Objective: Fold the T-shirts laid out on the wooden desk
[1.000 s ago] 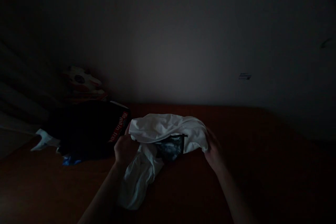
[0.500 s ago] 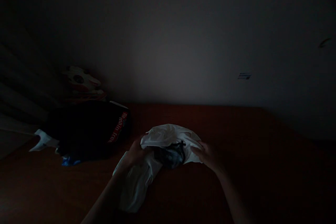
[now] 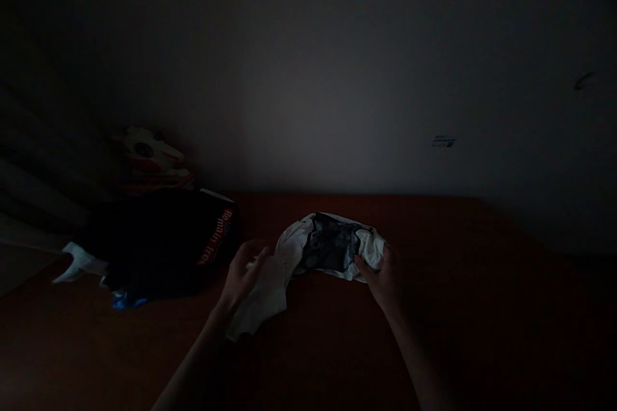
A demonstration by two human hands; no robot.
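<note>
A crumpled white garment with a dark printed panel, seemingly a T-shirt, lies bunched on the brown tabletop. My right hand grips its right end, with the thumb on top and the other fingers mostly hidden behind the cloth. At the left end, my left hand hovers over or touches a loose white flap. Its thumb and fingers are curved and apart, with a bit of white showing between them. Dim light hides whether any cloth is pinched there.
Dark clothing with a red "Remain free" strip lies heaped at the left, with white and blue cloth below. Behind it sits a white-and-red object. A pale wall bearing a small label rises behind the wooden tabletop.
The garment has shifted up and right, and its dark panel now shows more fully. Its lower-left flap has drawn upward. My left hand has moved slightly left, its fingers parting.
</note>
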